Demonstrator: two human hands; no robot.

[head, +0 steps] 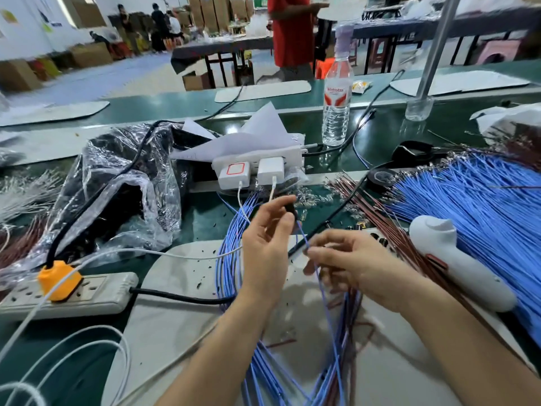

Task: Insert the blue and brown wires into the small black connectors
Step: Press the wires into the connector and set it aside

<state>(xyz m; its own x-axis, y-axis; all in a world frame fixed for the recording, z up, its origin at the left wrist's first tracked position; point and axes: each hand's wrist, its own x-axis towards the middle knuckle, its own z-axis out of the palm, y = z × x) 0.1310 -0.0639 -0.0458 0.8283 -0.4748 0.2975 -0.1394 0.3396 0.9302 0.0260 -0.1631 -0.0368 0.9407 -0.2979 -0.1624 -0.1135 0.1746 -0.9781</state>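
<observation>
Left hand (268, 241) pinches black connector (292, 211); right hand (348, 259) pinches blue wire (302, 237); clear bottle (336, 112) holds water.

Black connector (292, 211) mostly hidden within left hand (265, 238)

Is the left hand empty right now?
No, the left hand pinches a small black connector between thumb and fingertips, while the right hand pinches a blue wire.

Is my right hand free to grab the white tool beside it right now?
Probably not yet: the right hand pinches a blue wire, though only loose brown wires lie between it and the white tool.
</observation>
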